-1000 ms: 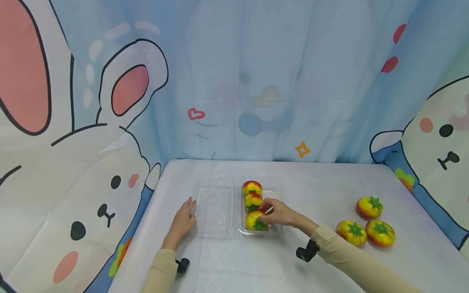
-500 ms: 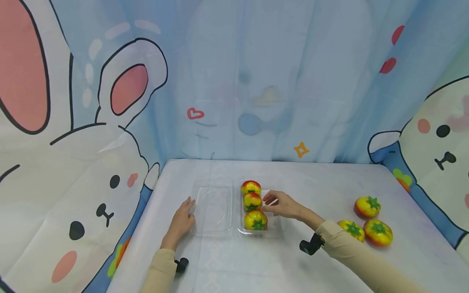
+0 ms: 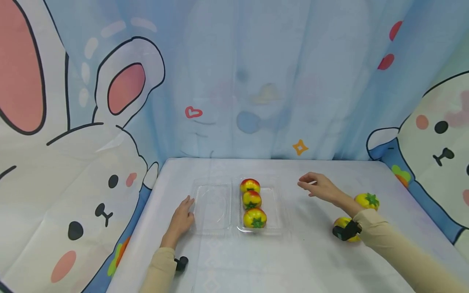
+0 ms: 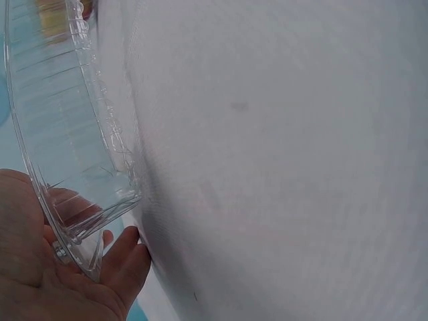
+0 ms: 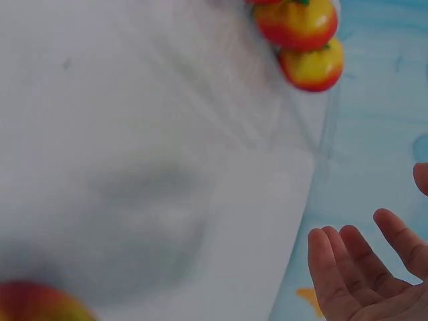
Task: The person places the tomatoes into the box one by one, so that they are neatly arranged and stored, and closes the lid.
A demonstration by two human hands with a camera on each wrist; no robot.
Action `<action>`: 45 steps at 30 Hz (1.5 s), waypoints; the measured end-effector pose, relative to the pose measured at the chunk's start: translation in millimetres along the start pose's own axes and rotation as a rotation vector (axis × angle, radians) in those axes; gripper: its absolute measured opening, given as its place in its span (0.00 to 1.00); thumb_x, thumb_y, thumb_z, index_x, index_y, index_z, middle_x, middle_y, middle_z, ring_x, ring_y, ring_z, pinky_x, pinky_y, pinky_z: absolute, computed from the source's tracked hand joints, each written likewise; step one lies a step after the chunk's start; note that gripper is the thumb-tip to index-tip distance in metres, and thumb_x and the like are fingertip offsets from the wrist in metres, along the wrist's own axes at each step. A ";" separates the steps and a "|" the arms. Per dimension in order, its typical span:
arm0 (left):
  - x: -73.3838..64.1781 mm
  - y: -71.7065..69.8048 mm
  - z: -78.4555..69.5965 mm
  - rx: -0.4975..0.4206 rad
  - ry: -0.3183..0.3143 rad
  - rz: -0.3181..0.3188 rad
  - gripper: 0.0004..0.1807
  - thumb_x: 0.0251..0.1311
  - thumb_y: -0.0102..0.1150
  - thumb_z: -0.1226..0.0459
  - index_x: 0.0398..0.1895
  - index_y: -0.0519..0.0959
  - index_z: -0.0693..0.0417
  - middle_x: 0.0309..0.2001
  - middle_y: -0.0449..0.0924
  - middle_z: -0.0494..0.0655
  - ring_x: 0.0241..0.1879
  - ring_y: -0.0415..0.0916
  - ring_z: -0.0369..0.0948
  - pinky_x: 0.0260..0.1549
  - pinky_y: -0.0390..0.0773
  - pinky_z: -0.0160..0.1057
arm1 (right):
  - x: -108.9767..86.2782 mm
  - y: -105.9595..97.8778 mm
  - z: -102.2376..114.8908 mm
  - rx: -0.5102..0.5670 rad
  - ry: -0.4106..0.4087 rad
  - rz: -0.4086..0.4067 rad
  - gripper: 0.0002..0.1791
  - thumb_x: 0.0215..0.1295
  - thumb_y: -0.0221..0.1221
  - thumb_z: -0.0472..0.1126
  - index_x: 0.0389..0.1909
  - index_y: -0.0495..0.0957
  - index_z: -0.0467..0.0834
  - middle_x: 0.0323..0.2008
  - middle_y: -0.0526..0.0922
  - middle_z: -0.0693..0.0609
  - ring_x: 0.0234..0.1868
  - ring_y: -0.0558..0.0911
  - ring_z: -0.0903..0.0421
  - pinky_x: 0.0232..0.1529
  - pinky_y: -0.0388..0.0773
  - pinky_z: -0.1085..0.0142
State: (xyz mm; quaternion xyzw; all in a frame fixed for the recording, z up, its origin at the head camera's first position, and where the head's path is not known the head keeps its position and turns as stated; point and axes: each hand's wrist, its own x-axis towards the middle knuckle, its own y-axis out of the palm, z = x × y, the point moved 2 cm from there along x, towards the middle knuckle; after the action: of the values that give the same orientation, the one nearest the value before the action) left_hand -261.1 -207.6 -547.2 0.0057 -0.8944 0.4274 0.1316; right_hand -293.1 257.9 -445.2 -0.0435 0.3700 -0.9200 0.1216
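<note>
A clear plastic box lies unfolded on the white table, its lid half on the left. Inside the base, three yellow-and-red fruits with green leafy tops, one of them nearest the front, line the left side. My left hand touches the lid's left edge with relaxed fingers; in the left wrist view the lid's corner overlaps the palm. Raised over the table right of the box, my right hand holds nothing, its fingers loosely bent. The right wrist view shows those fingers spread apart.
On the right of the table are more such fruits: one farther back and one nearer partly behind the wrist camera. The right sleeve crosses there. A printed blue curtain hangs behind the table.
My right hand has let go of the front fruit in the box and moved right, up and away from it. The right sleeve now covers one loose fruit. My left hand stays at the lid.
</note>
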 end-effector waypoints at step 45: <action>-2.0 1.0 2.5 -0.019 -0.026 -0.003 0.29 0.52 0.45 0.77 0.62 0.72 0.72 0.68 0.64 0.69 0.67 0.63 0.63 0.65 0.64 0.58 | -73.1 -79.9 -137.2 -0.259 0.272 -0.096 0.33 0.67 0.52 0.42 0.62 0.57 0.20 0.57 0.57 0.16 0.55 0.60 0.21 0.55 0.62 0.26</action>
State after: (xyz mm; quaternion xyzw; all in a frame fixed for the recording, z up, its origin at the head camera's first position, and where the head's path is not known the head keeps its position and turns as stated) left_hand -259.9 -209.1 -549.9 0.0111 -0.9001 0.4185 0.1207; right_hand -261.0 424.3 -488.3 0.0485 0.4959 -0.8668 0.0199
